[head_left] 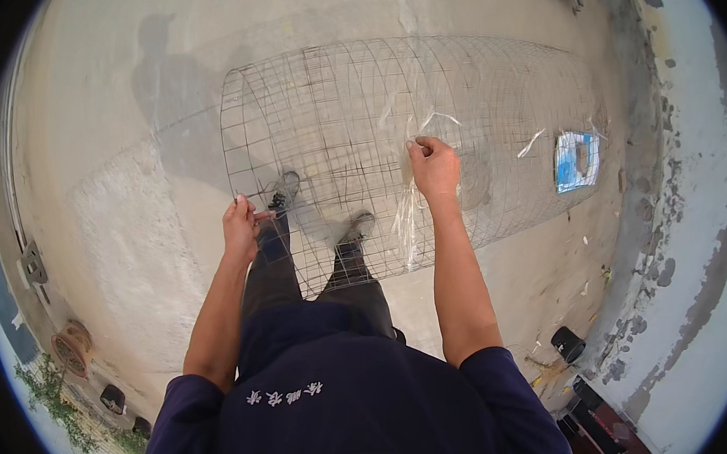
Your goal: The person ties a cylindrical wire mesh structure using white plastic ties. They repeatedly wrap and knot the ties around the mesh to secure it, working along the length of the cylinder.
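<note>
A large roll of thin wire mesh (pixel 329 114) lies across the ground before me, its legs-side wires passing in front of my trousers and shoes. My left hand (pixel 241 228) pinches the mesh at its left end. Over the middle of the roll, my right hand (pixel 436 168) is closed, thumb and finger together; what is between them is too fine to make out. Shiny whitish plastic strips (pixel 407 232) hang in a bundle just below and left of that hand. Another bent white strip (pixel 440 117) shows above it, against the mesh.
A blue and white printed packet (pixel 577 161) lies by the roll's right end. Along the right runs a patchy white wall (pixel 696 115), with a black bucket (pixel 567 344) near its foot. A rusty round metal part (pixel 72 348) and green plants (pixel 53 405) are at lower left.
</note>
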### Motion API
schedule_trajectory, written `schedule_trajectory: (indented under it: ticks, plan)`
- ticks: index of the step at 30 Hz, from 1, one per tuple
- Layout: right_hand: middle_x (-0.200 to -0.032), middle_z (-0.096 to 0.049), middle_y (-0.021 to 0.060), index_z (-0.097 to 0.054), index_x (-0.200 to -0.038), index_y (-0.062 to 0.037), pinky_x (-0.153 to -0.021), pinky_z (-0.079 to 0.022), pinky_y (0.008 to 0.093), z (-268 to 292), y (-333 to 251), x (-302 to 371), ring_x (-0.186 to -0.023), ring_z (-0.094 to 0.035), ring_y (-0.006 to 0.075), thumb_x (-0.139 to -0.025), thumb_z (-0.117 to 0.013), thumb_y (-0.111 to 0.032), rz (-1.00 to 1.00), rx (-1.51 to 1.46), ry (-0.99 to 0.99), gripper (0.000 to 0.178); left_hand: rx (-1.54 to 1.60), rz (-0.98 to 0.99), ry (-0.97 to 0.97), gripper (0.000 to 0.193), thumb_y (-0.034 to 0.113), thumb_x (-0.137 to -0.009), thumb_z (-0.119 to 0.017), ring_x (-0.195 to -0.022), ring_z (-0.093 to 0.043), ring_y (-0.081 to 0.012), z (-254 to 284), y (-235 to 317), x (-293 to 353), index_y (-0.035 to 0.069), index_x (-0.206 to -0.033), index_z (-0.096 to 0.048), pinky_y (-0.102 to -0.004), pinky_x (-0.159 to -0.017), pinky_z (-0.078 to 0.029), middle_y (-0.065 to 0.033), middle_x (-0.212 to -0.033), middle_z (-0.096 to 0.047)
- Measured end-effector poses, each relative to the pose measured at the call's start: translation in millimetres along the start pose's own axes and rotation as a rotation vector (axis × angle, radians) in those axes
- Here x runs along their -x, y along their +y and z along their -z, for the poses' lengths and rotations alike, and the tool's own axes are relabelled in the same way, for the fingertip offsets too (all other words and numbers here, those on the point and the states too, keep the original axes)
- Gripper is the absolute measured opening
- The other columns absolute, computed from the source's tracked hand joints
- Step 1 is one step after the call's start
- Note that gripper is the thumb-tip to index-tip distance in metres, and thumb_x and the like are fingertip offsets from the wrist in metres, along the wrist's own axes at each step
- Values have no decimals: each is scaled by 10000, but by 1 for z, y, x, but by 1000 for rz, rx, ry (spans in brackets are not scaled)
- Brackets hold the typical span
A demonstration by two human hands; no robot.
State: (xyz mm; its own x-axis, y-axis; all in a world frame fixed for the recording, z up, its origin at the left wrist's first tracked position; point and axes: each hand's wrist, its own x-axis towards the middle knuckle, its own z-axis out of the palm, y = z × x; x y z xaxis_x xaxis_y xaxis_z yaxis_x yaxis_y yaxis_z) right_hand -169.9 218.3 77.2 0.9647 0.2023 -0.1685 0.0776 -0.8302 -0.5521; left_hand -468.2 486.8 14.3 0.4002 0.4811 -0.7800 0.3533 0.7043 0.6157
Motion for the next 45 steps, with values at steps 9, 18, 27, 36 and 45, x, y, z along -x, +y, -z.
schedule_trajectory:
  ticks: [9, 18, 27, 36, 45]
  plan:
    - [-855, -773, 114, -807, -1003, -44, -718, -566, 408, -5, -21, -48, -725, -700, 271, -881, -793, -347, -2, 67, -148, 326, 9, -13, 3, 370, 417, -1130, -462, -800, -778, -193, -1, -2, 2, 147, -881, -511, -230, -441, -249, 45, -671, -501]
    - [-886, -778, 84, -761, -1082, -29, -499, -430, 234, 53, -72, -75, -559, -569, 57, -1054, -644, -265, -130, -814, -61, 265, 27, -18, 8, 373, 384, -1139, -451, -755, -763, -170, 2, -1, 5, 134, -870, -515, -217, -425, -286, 27, -680, -531]
    - [-1212, -716, 182, -652, -1286, 40, -607, -521, 309, 39, -34, -82, -709, -669, 150, -1034, -655, -309, -139, -104, 29, 431, -2, -15, 29, 367, 398, -1136, -449, -746, -769, -162, -9, 2, 5, 148, -875, -516, -214, -413, -243, 64, -636, -468]
    - [-1014, -769, 99, -783, -1072, -93, -749, -569, 376, 26, -69, -62, -866, -734, 252, -933, -738, -241, 95, 15, 50, 208, -15, -34, 44, 366, 403, -1136, -446, -736, -766, -165, -2, -8, 1, 151, -882, -520, -217, -422, -261, 55, -657, -506]
    - [-982, -791, 130, -827, -1008, -141, -768, -591, 431, -6, -68, -65, -878, -757, 288, -920, -734, -392, -13, 453, -271, 282, 13, -19, 28, 376, 397, -1139, -449, -727, -754, -154, -6, 1, 7, 138, -877, -527, -225, -442, -296, 28, -669, -559]
